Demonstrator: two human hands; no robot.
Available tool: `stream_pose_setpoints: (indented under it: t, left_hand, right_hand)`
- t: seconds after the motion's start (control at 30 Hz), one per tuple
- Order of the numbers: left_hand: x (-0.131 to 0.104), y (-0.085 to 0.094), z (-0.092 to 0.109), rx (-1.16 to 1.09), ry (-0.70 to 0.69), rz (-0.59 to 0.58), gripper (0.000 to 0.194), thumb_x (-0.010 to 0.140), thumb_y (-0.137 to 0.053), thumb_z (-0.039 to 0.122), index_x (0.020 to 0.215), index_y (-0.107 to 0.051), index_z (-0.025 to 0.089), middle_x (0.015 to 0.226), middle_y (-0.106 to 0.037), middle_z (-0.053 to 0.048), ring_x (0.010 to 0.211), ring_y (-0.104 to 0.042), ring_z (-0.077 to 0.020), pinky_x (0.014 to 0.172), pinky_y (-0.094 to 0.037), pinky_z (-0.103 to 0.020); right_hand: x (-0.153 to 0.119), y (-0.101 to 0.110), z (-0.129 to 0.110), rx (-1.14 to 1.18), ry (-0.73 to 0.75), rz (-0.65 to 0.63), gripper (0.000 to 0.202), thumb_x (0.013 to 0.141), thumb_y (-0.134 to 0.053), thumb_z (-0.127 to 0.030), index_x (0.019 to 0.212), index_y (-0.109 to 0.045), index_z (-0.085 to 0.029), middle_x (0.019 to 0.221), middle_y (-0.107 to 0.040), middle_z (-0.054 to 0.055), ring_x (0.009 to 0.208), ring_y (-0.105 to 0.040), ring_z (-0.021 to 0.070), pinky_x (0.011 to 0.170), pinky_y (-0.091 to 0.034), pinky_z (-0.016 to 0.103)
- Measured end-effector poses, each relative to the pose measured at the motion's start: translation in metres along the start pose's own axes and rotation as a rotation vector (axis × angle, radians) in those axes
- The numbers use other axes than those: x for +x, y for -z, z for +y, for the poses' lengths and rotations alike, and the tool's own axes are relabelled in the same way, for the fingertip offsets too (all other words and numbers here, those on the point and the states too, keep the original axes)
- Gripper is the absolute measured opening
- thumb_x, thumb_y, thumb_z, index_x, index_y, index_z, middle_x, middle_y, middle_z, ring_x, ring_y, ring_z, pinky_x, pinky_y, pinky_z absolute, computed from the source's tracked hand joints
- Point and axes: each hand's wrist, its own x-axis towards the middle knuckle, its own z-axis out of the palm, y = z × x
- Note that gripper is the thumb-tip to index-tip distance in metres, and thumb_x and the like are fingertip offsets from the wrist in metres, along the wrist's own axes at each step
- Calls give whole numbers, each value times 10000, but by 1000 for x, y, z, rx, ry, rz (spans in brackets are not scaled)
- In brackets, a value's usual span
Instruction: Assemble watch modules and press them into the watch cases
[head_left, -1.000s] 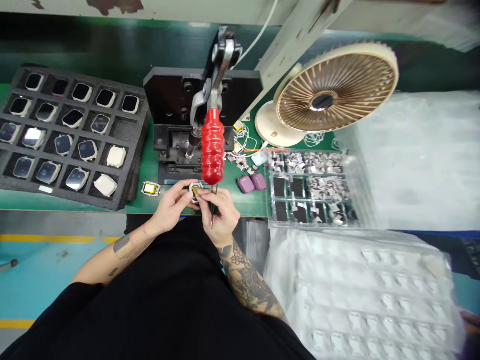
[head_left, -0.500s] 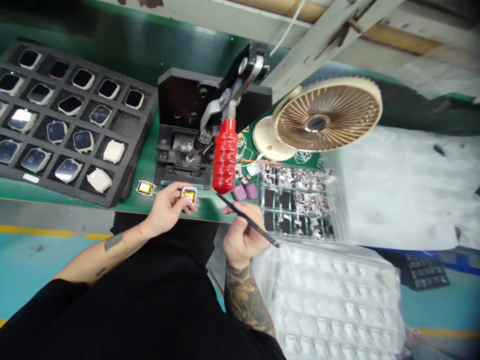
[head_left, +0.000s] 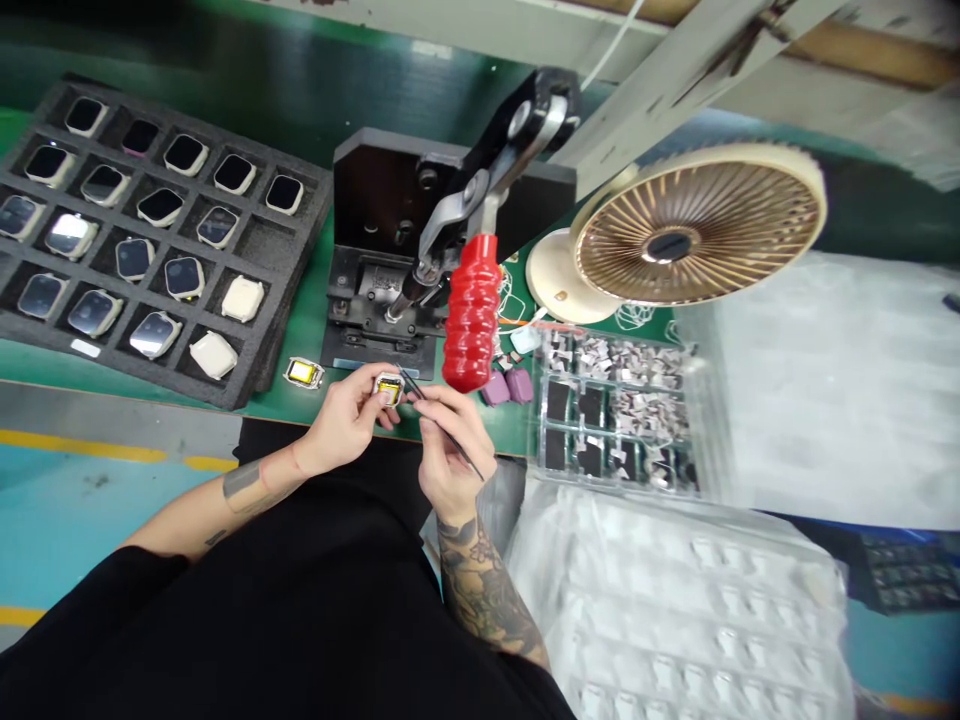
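Two hands are busy, the left (head_left: 343, 425) gripping the open watch case (head_left: 388, 391) before the press (head_left: 390, 300), the right (head_left: 452, 450) pinching dark tweezers (head_left: 452, 440) whose tips, if they slip, could scratch or pierce the yellow-edged part inside.

A cream fan (head_left: 701, 215) stood on the green table (head_left: 309, 295), its round head tilted. A loose coil of white cable (head_left: 634, 317) lay near its base. Two purple cases (head_left: 519, 385) sat side by side towards the table's near edge. Yellow stripes (head_left: 82, 445) marked the blue floor (head_left: 52, 515).
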Motion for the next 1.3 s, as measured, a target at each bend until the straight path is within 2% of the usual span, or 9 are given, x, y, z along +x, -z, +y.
stream_pose_setpoints:
  t: [0.17,0.3,0.57,0.67,0.8,0.97,1.07,1.2,1.3]
  left_hand:
    - [-1,1,0,69,2,-2,389,1103,-657,431,1398,-686,179,841,-773,-41,651,-725,-161,625,-613,-262]
    - [-2,2,1,120,1,-19,396,1117,-634,425,1425,-684,181,761,-730,-17,583,-667,-150,599,-568,-261]
    - [-2,3,1,139,-13,-21,405,1117,-630,411,1449,-687,186,755,-717,-15,597,-656,-158,593,-540,-266]
    - [-2,4,0,137,-27,-36,421,1119,-624,381,1484,-674,177,780,-718,-18,622,-660,-148,608,-539,-251]
    - [-1,5,-2,80,-30,-35,479,1112,-644,383,1540,-643,168,901,-764,-47,634,-666,-123,605,-540,-229]
    - [0,0,2,-20,33,9,536,1094,-689,452,1512,-628,121,926,-786,-74,603,-661,-112,567,-540,-218]
    - [1,0,7,-68,56,22,590,1047,-757,506,1483,-644,125,960,-792,-86,613,-683,-125,527,-540,-218]
    - [7,5,14,-147,95,6,682,1011,-772,613,1466,-667,115,940,-795,-98,645,-734,-171,539,-602,-265]
    - [10,7,20,-210,150,4,678,969,-812,633,1384,-696,109,916,-799,-104,632,-742,-194,509,-600,-282]
  right_hand:
    - [2,1,0,-32,123,59,344,1001,-699,-102,1273,-809,-282,1099,-847,76,992,-824,263,880,-703,478]
    - [0,1,3,-39,82,-10,260,1015,-686,-130,1201,-810,-263,1099,-849,91,994,-828,271,892,-699,504]
    - [0,-1,10,-26,28,3,152,1034,-695,-209,1124,-812,-244,1070,-850,93,990,-829,265,922,-694,497]
    - [-1,-4,14,61,-114,30,126,1059,-688,-276,1100,-799,-231,1039,-840,90,967,-828,254,883,-705,457]
    - [-8,-4,15,337,-299,31,145,1079,-683,-355,1086,-780,-247,929,-805,48,831,-803,227,785,-704,418]
    - [-11,9,17,228,-144,213,141,1027,-757,-362,1120,-822,-278,1022,-807,74,974,-803,276,877,-702,495]
    - [-8,9,22,175,-160,200,155,1026,-765,-319,1162,-832,-287,1074,-822,71,1016,-813,271,932,-697,486]
    - [-8,-1,17,277,-285,146,126,1039,-761,-348,1108,-826,-265,1022,-816,60,868,-804,221,805,-695,404]
    - [-6,14,2,451,-308,164,133,1021,-778,-391,1035,-802,-261,941,-795,47,778,-769,205,700,-658,373]
